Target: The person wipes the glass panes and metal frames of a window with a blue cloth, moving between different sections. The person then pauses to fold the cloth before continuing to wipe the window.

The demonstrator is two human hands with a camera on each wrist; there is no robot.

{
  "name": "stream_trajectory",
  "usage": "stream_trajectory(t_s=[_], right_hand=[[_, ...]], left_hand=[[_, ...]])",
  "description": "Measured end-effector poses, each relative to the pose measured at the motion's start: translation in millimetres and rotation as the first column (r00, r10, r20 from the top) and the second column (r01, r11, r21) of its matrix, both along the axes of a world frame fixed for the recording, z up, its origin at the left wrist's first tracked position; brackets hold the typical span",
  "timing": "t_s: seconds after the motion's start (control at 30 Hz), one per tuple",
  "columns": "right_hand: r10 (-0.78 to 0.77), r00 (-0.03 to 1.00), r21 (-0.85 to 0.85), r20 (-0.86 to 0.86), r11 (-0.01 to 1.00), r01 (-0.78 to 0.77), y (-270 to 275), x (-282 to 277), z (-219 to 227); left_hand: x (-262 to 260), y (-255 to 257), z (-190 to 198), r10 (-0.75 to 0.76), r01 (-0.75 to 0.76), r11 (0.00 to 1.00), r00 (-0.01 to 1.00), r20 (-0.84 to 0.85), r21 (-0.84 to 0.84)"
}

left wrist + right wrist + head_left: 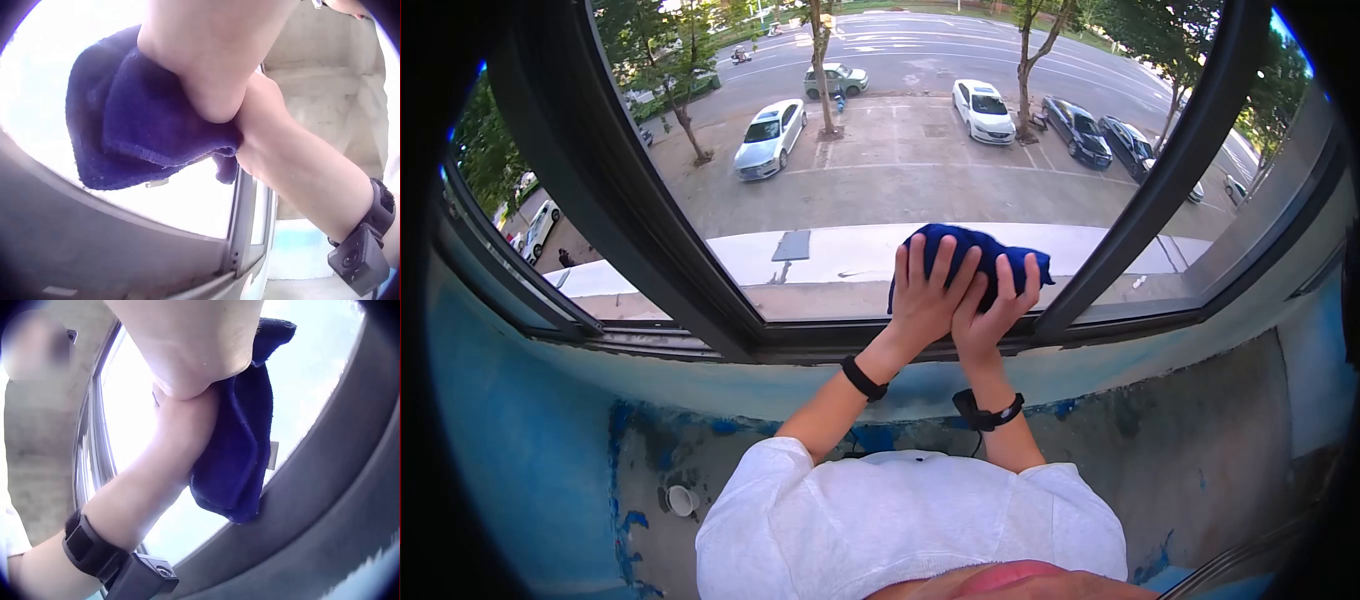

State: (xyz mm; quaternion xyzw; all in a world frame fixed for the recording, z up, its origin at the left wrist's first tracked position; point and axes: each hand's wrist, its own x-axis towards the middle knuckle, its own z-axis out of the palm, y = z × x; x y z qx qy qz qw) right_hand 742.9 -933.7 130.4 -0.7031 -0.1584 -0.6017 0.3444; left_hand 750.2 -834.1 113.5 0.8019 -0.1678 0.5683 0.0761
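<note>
A dark blue cloth (970, 241), folded and bunched, lies against the window glass low in the middle pane. On it rests my left hand (930, 290), fingers spread and mostly straight over its left part. My right hand (992, 312) presses beside it, thumb side touching the left hand, fingers extended upward over the cloth's right part. In the left wrist view, the layered cloth (162, 119) hangs below the left hand, its hemmed edges showing. From the right wrist, the cloth (234, 450) appears beneath the right hand with a loose corner sticking out; most fingers are hidden there.
Dark window frame posts (1115, 200) stand either side of the pane, with a bottom rail and sill (840, 340) under the hands. Beyond the glass are a white ledge (840, 250) and parked cars (774, 140). A white cup (683, 500) is down at the left.
</note>
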Motion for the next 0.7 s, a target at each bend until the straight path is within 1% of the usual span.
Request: stream_trajectory(t_s=[0.07, 0.1, 0.17, 0.2, 0.23, 0.27, 0.3, 0.33, 0.37, 0.43, 0.47, 0.5, 0.57, 0.6, 0.63, 0.7], right_hand=[[-0.061, 0.997, 0.032, 0.042, 0.998, 0.06, -30, 7, 25], [-0.097, 0.994, 0.027, 0.046, 0.995, 0.096, -44, 12, 31], [-0.045, 0.997, 0.056, 0.069, 0.998, 0.041, -66, 21, 35], [0.006, 0.994, 0.084, 0.108, 0.996, -0.015, -67, 28, 32], [0.009, 0.994, 0.075, 0.113, 0.997, -0.018, -64, 32, 28], [0.006, 0.992, 0.092, 0.125, 0.996, -0.018, -58, 34, 23], [0.006, 0.991, 0.11, 0.135, 0.994, -0.021, -51, 34, 20], [-0.016, 0.996, 0.079, 0.092, 0.997, 0.009, -44, 31, 15], [-0.077, 0.993, 0.049, 0.092, 0.996, 0.073, -34, 32, 11], [-0.074, 0.992, 0.05, 0.103, 0.996, 0.069, -8, 26, 14], [-0.036, 0.995, 0.063, 0.091, 0.998, 0.03, 7, 22, 13], [-0.012, 0.997, 0.069, 0.078, 0.998, 0.007, 23, 18, 11], [0.022, 0.994, 0.01, 0.102, 1.0, -0.023, 56, 11, 12], [0.056, 0.994, -0.004, 0.099, 0.998, -0.056, 75, 6, 15], [0.118, 0.987, 0.002, 0.112, 0.993, -0.118, 96, 1, 21], [0.24, 0.961, -0.051, 0.14, 0.971, -0.235, 139, -6, 30]], left_hand=[[10, -33, 35, -0.046, 0.046, 0.999, 0.999, 0.024, -0.006], [15, -48, 45, -0.064, 0.065, 0.998, 0.997, 0.042, -0.012], [24, -68, 50, -0.06, 0.061, 0.998, 0.996, 0.069, -0.013], [26, -71, 47, -0.052, 0.054, 0.998, 0.995, 0.087, -0.016], [27, -69, 42, -0.049, 0.052, 0.998, 0.995, 0.092, -0.025], [29, -64, 37, -0.059, 0.058, 0.998, 0.991, 0.119, 0.016], [29, -57, 33, -0.066, 0.058, 0.997, 0.988, 0.143, 0.058], [27, -49, 27, -0.048, 0.04, 0.997, 0.99, 0.133, 0.062], [26, -39, 23, -0.023, 0.014, 0.998, 0.99, 0.136, 0.064], [19, -16, 18, -0.006, -0.004, 0.998, 0.985, 0.172, 0.057], [14, -3, 14, 0.034, -0.035, 0.999, 0.987, 0.155, 0.005], [9, 14, 13, 0.057, -0.059, 0.998, 0.988, 0.142, 0.011], [1, 48, 13, 0.055, -0.039, 0.994, 0.985, 0.162, -0.099], [-5, 68, 19, 0.047, -0.029, 0.995, 0.978, 0.204, -0.092], [-9, 90, 17, 0.075, -0.057, 0.993, 0.979, 0.19, -0.102], [-21, 137, 19, 0.169, -0.151, 0.982, 0.972, 0.163, -0.114]])
